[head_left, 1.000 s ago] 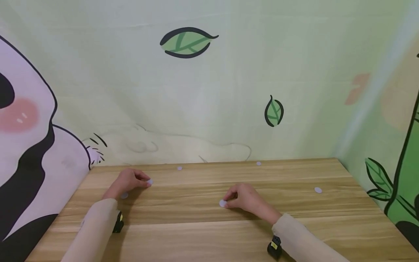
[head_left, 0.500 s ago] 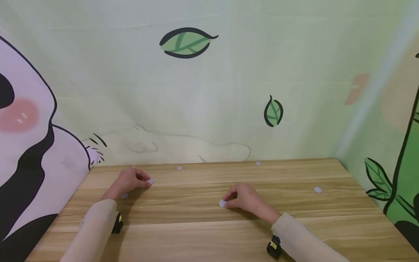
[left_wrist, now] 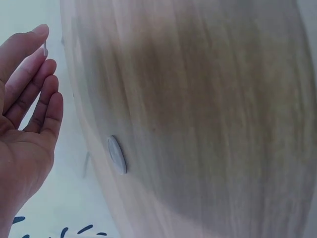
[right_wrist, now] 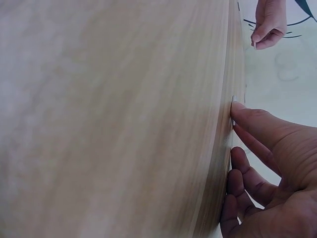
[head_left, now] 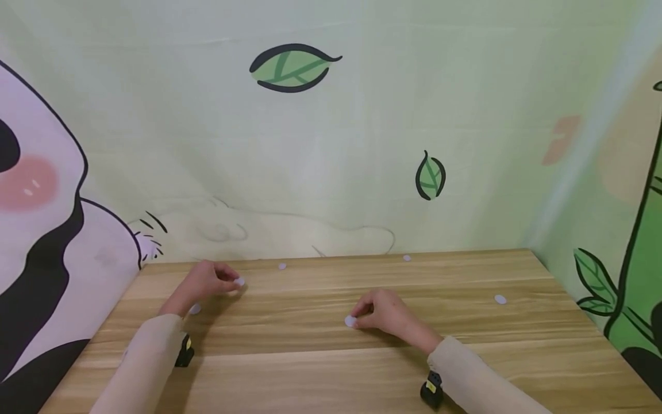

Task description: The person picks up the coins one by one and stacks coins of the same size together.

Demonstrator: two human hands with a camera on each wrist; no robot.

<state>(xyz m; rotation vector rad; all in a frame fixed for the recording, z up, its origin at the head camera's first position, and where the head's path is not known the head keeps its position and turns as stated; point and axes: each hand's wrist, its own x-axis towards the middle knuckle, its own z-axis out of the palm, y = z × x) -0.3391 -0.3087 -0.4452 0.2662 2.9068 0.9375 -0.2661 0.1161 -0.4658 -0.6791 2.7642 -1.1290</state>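
My left hand (head_left: 207,279) pinches a small white round disc (head_left: 239,282) between thumb and index finger. In the left wrist view that held disc (left_wrist: 45,48) shows edge-on at the fingertips, raised off the table. Another white disc (head_left: 195,309) lies flat beside my left wrist. Toward the middle of the table, my right hand (head_left: 385,313) pinches a second white disc (head_left: 350,321) by its edge. The right wrist view has this disc (right_wrist: 234,110) edge-on close to the wood, with the other fingers loosely bent near the surface.
Two white discs lie near the back edge of the wooden table (head_left: 289,379), one left of centre (head_left: 282,266) and one right of centre (head_left: 407,258). Another disc (head_left: 500,299) lies at the right. A printed cloth backdrop (head_left: 362,126) stands right behind the table.
My left hand has risen slightly and moved a little toward the back with its disc. The right hand holds its disc in nearly the same spot.
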